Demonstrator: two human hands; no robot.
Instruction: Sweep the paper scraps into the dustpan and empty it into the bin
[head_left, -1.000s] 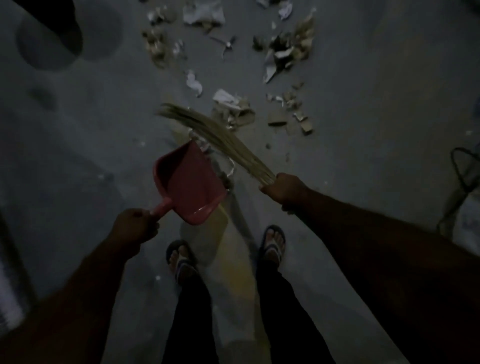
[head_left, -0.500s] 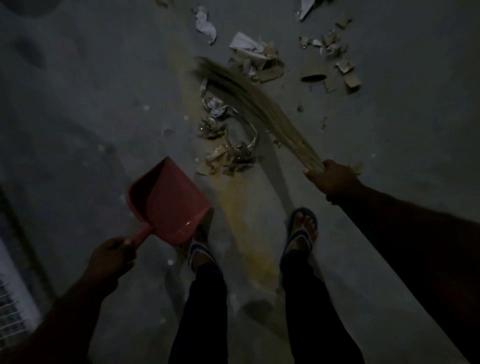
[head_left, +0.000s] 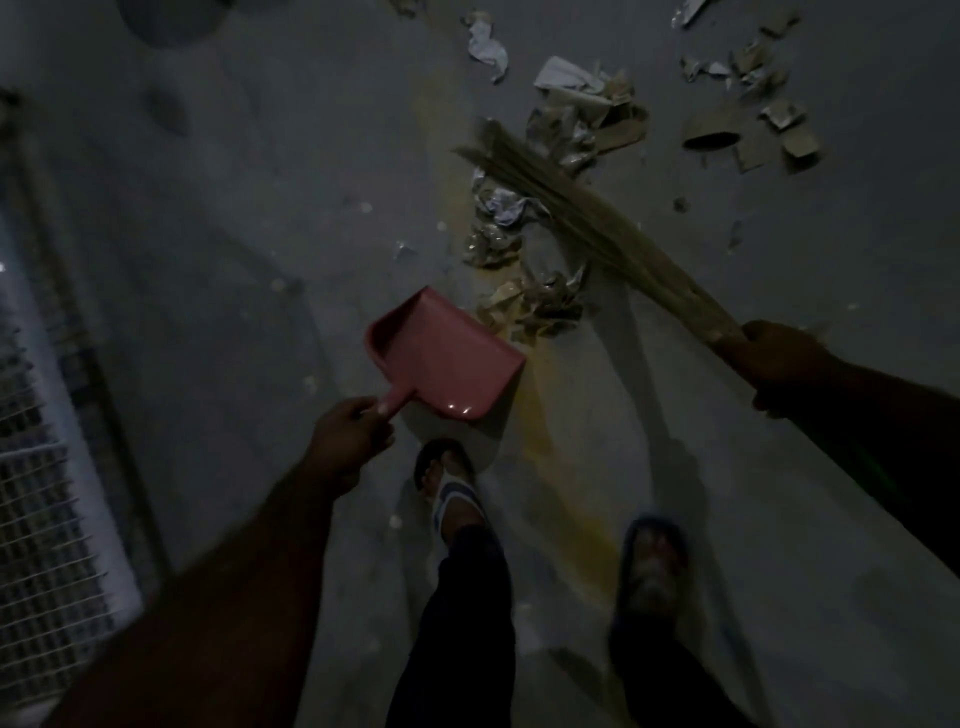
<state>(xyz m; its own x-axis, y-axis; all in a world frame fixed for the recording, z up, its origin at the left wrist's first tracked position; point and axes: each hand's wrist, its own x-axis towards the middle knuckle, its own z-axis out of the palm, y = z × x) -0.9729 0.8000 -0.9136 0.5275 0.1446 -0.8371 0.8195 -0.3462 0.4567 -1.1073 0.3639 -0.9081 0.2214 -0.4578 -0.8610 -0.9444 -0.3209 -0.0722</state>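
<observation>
Paper scraps (head_left: 535, 306) lie in a crumpled heap on the grey floor (head_left: 260, 234), ahead of the left hand (head_left: 348, 441) and just past the open lip of the pink dustpan (head_left: 441, 358). The left hand holds the dustpan, fingers curled round its short handle. The pan is tilted, with its mouth turned away from the hand toward the heap. The dim light hides whether its lip touches the floor.

The right hand (head_left: 779, 364) is closed round the bound end of a straw broom (head_left: 597, 218). The bristles slant forward and to the left from that hand, and their fanned tips lie over more crumpled paper just beyond the nearest heap. Farther ahead of the right hand, well apart from the dustpan, are scattered white paper and brown cardboard pieces (head_left: 748, 140).

A yellowish stain (head_left: 545, 441) runs along the floor between the two hands. Just behind the dustpan, close to the left hand, is a foot in a sandal (head_left: 452, 493). The other foot is below the right hand, blurred. Wire mesh (head_left: 47, 519) stands out to the left of the left forearm.
</observation>
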